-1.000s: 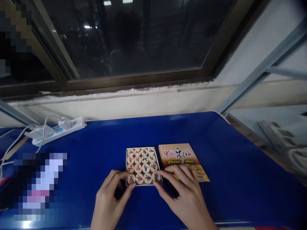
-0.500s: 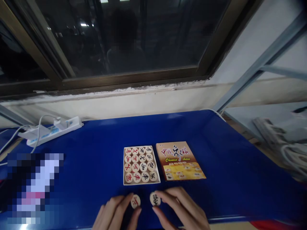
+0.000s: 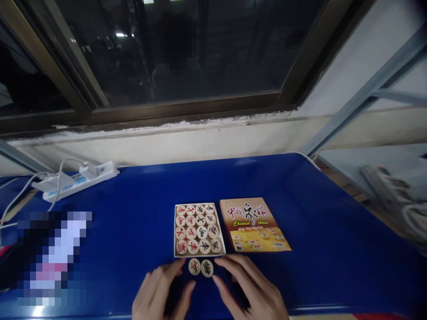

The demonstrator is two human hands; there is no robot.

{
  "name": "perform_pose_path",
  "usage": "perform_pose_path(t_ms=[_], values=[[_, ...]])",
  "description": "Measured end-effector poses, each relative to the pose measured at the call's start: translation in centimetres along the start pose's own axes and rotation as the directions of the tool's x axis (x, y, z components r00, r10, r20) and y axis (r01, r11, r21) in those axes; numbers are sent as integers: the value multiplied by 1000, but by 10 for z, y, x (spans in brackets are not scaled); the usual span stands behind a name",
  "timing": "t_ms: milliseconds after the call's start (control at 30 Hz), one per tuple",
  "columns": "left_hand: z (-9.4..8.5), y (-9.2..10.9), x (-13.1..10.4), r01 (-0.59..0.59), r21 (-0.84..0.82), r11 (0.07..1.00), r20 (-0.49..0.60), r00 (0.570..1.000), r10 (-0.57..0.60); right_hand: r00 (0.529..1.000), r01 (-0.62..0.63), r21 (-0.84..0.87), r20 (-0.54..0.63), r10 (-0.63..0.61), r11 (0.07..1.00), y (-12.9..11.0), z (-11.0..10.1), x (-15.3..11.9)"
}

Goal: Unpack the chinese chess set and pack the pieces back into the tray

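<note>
Two round Chinese chess pieces lie side by side on the blue table, just below the open box: a red-marked piece (image 3: 194, 266) and a black-marked piece (image 3: 207, 268). My left hand (image 3: 163, 286) is beside the red-marked one, thumb and index finger apart, holding nothing. To the right, my right hand (image 3: 250, 284) has its thumb and index tips spread close by the black-marked piece's edge; whether they touch it is hard to see. The shallow white box (image 3: 175, 231) is filled with rows of pieces, red-marked on the left, black-marked on the right.
A printed Chinese chess lid (image 3: 255, 224) lies right of the box. At the back left sits a white power strip (image 3: 83, 180) with cables. A pixelated object (image 3: 58, 253) is on the left of the blue table (image 3: 143, 191). A window rises behind.
The two pieces were held apart between my fingertips. Now they sit close together nearer the box, and my fingers have let go of them.
</note>
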State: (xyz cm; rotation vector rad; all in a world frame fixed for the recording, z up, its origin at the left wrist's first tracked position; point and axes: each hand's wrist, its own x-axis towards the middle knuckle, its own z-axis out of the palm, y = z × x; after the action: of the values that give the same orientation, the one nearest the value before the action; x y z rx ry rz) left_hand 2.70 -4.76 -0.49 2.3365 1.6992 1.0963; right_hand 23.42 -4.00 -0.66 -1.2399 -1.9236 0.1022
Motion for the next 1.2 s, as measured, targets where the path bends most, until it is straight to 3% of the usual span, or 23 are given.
perform_pose_path(t_ms=[167, 367, 633, 767, 900, 1200], values=[[-10, -21, 24, 3, 14, 1000, 42, 999, -4, 999, 36, -96, 13, -35, 995, 4, -4, 9], [-5, -31, 33, -80, 38, 996, 30, 996, 79, 998, 67, -111, 19, -65, 992, 11, -2, 11], [-6, -14, 44, -54, 11, 999, -6, 999, 54, 998, 61, -86, -1, -61, 994, 9, -2, 21], [4, -1, 52, -77, -29, 997, 54, 995, 79, 1000, 16, -91, 17, -14, 996, 6, 8, 35], [13, -4, 51, -34, -94, 995, 58, 998, 40, 999, -30, -38, 27, 32, 999, 5, 16, 40], [15, -10, 52, -10, -115, 993, 94, 995, 21, 998, -65, -5, 19, 65, 998, 4, 19, 42]])
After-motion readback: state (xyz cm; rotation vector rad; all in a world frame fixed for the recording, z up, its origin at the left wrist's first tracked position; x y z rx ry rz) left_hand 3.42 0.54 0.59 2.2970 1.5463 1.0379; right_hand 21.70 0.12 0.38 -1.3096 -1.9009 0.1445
